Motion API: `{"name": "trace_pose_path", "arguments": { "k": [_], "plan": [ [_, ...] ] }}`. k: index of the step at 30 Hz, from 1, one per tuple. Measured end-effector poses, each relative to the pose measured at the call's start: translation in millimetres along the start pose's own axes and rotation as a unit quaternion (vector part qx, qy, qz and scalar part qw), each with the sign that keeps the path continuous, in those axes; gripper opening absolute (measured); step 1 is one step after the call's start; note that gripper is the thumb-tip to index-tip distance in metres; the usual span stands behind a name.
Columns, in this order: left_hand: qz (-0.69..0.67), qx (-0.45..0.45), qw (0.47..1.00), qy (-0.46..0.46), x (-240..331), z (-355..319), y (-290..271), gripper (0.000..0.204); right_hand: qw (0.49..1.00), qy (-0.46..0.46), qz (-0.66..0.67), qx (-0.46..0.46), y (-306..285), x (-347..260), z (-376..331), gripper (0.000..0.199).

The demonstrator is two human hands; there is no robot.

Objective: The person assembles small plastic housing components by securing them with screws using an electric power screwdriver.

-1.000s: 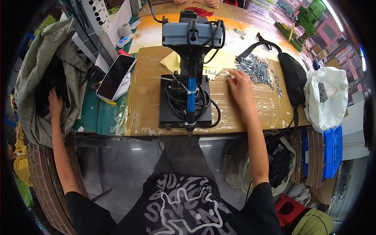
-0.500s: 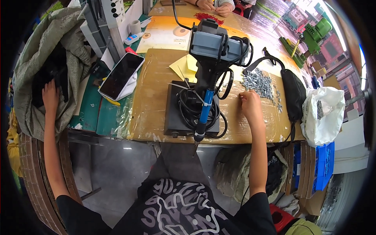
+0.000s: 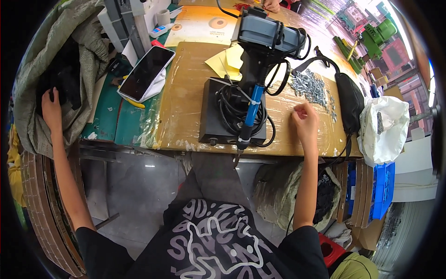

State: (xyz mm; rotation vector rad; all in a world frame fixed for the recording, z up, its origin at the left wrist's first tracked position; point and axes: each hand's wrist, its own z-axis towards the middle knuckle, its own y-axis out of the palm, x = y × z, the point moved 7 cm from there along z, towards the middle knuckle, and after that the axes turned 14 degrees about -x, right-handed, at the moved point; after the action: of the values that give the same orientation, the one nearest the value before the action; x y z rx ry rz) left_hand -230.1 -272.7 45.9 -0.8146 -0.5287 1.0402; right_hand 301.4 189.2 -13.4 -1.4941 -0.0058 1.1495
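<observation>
My left hand [image 3: 51, 109] reaches into the mouth of a large woven sack [image 3: 25, 118] on the left. Its thumb and fingers are apart against the black pieces [image 3: 68, 76] inside, and I cannot make out a piece held between them. Above the tabletop, my right hand [image 3: 306, 122] is closed with curled fingertips pressed together; whatever they hold is too small to name. Just beyond it lies a heap of small silver metal parts [image 3: 310, 87]. In the middle stands a soldering station [image 3: 211, 125], with a blue-handled soldering iron [image 3: 254, 104] pointing down toward the table's front edge.
A phone [image 3: 146, 72] rests on the green mat, left of yellow paper [image 3: 225, 63]. On the right are a black pouch [image 3: 347, 102] and a white bag [image 3: 383, 135]. Another sack [image 3: 283, 200] stands under the table. Another person's hand [image 3: 272, 5] shows at the far edge.
The view has shifted, so the table sits higher in the picture. My left hand has turned and drawn back toward the sack's near side. My right hand has pulled slightly away from the metal heap.
</observation>
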Motion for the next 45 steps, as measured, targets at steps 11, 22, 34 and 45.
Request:
{"name": "trace_pose_path", "arguments": {
  "k": [11, 22, 34, 45],
  "plan": [
    [-0.779, -0.240, 0.571, -0.098, 185, -169, -88, 0.024, 0.960, 0.022, 0.279, 0.033, -9, -54, -78, 0.013],
    [-0.804, -0.491, 0.334, -0.029, 299, -290, -127, 0.033, 0.849, -0.158, 0.498, -0.084, 33, -121, -124, 0.018],
    [-0.860, -0.339, 0.366, -0.107, 317, -302, -128, 0.034, 0.805, -0.078, 0.573, -0.131, 57, -107, -180, 0.012],
    [-0.762, -0.444, 0.468, 0.064, 345, -317, -142, 0.026, 0.850, -0.105, 0.517, -0.017, 28, -97, -173, 0.016]
  ]
}}
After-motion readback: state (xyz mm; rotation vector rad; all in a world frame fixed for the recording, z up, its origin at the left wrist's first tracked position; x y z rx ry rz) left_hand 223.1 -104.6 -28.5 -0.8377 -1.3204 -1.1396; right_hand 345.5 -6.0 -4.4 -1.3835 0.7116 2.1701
